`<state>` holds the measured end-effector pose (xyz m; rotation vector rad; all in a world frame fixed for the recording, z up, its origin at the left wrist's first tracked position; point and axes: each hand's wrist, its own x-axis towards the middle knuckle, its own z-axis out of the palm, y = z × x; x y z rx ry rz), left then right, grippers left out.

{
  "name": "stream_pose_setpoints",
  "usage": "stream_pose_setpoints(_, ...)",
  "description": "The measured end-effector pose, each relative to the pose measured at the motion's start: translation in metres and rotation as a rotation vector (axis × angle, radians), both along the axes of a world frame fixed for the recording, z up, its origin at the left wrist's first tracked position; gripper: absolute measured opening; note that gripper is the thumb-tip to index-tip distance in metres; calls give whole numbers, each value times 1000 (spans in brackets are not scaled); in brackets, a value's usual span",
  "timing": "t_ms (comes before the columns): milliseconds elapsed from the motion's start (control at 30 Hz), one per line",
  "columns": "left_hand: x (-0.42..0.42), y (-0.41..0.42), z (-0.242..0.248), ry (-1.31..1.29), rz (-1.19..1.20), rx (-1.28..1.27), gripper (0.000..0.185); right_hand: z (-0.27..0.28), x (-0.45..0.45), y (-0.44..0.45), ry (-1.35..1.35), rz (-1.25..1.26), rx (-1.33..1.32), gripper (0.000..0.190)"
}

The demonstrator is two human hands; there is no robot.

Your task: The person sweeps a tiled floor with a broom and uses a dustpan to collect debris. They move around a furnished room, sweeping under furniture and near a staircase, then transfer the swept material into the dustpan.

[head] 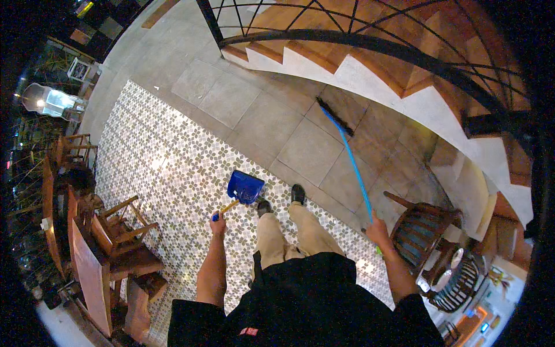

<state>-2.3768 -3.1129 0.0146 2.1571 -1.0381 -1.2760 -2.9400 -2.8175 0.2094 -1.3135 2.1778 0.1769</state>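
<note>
My left hand (218, 225) is closed around the yellow handle of a blue plastic dustpan (246, 186). The pan is over the patterned floor tiles, close in front of my left shoe, with a small pale bit in it. My right hand (377, 232) grips the blue stick of a broom (356, 171). Its dark bristle head (334, 116) lies at the grey floor tiles, near the foot of the curved stair. A bit of bright green shows just below my right hand; what it is I cannot tell.
A curved staircase with wooden treads (310, 55) and a black metal railing (368, 37) runs along the upper right. Wooden chairs (125, 234) and a table (92, 271) stand at left. Another wooden chair (425, 236) is beside my right arm. Small pale debris (156, 88) lies on the grey floor.
</note>
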Motion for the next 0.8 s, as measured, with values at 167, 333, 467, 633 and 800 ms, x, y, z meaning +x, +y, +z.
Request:
stream_pose_setpoints(167, 22, -3, -27, 24, -7, 153, 28, -38, 69, -26, -189, -406, 91, 72)
stream_pose_setpoints(333, 41, -9, -35, -33, -166, 123, 33, 20, 190, -44, -230, -275, 245, 74)
stream_pose_setpoints(467, 38, -6, -26, -121, -312, 61, 29, 62, 264, -59, -391, -198, 281, 71)
stream_pose_setpoints(633, 36, -7, -8, -152, -349, -82, 27, 86, 291, -71, -606, -219, 292, 64)
stream_pose_setpoints(800, 66, -18, -1, -211, -342, -156, 31, 107, 274, -59, -824, -379, 235, 64)
